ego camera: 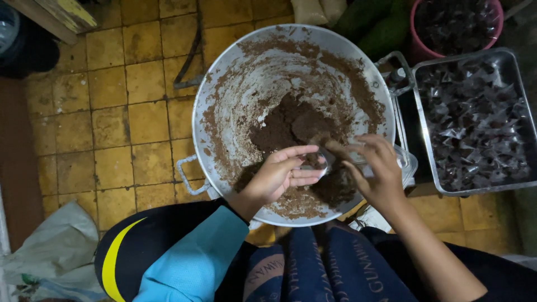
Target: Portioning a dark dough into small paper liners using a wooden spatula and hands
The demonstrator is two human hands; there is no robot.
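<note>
A floor of worn yellow tiles [112,112] is seen from above, and on it a large round metal basin [224,112] is set, its inner wall smeared with brown paste. A mound of darker brown paste [285,126] is heaped near the middle of the basin, just above both hands. To the right of the basin, a rectangular metal tray [517,72] is filled with small dark folded packets [475,128], and behind it a pink bucket [417,47] is filled with more of the same. A crumpled pale bag [56,246] is seen on the floor at the lower left.

Over the lower half of the basin the two hands are brought close together. The left hand [279,176], sleeved in light blue, is curled with its fingers closed on a small clear wrapper [323,165], which is held between the two hands and just below the mound. The right hand [377,168] is bent at the wrapper's other side, its fingers closed toward it; whether the wrapper is actually pinched by this grip cannot be told. A clear plastic container [407,162] is partly hidden behind the right hand at the basin's rim.
</note>
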